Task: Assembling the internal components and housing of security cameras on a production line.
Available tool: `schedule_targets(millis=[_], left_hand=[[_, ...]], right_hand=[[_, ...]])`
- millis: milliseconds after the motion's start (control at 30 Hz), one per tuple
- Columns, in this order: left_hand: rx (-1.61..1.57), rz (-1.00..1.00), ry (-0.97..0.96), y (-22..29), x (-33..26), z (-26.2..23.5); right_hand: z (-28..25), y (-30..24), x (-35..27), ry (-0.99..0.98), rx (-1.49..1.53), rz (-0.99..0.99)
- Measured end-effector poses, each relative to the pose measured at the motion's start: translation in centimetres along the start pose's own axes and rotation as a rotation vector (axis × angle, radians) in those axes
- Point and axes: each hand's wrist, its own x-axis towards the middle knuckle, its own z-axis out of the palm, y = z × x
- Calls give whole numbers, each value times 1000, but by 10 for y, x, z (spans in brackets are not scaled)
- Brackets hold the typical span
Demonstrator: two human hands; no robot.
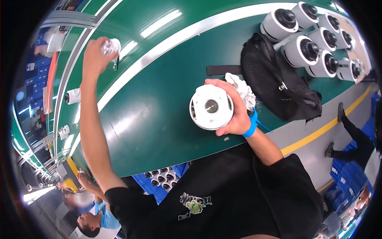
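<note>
I have the right hand (238, 113) grasping a white cylindrical housing (205, 119), the thumb at its lower edge and the fingers wrapped around its far right side. The housing sits in view over the green tabletop (159, 107), its round face turned up toward my camera, with a dark circular opening at the middle. A blue wristband (251, 125) circles that wrist.

I see the left hand (94, 55) stretched out at upper left, fingers curled against a whitish object (109, 47); it is blurred, and I cannot tell whether the hand grips it or only touches it.

Just beyond the right hand I make out crumpled white paper (242, 91), and near it a flat black strip (223, 70). A black mesh bag (278, 79) lies to the right of the paper. Past the bag, at upper right, I view a group of white cameras (298, 51) with black lenses. Below the near edge of the tabletop, a blue bin (156, 193) holds more small white-and-black units (161, 179). At lower left I also see a co-worker in a light blue shirt (108, 219)
</note>
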Motion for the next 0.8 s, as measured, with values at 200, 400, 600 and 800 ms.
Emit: schedule_targets(millis=[200, 400, 600, 800], left_hand=[[-231, 190, -120, 60, -83, -44], [-302, 190, -175, 106, -129, -19], [-206, 237, -255, 121, -143, 7], [-64, 324, -108, 126, -151, 5]], right_hand=[[-3, -13, 1, 2, -278, -310], [-6, -33, -12, 25, -326, -363], [-6, -45, -29, 55, -337, -321], [-6, -55, -31, 28, -350, -320]])
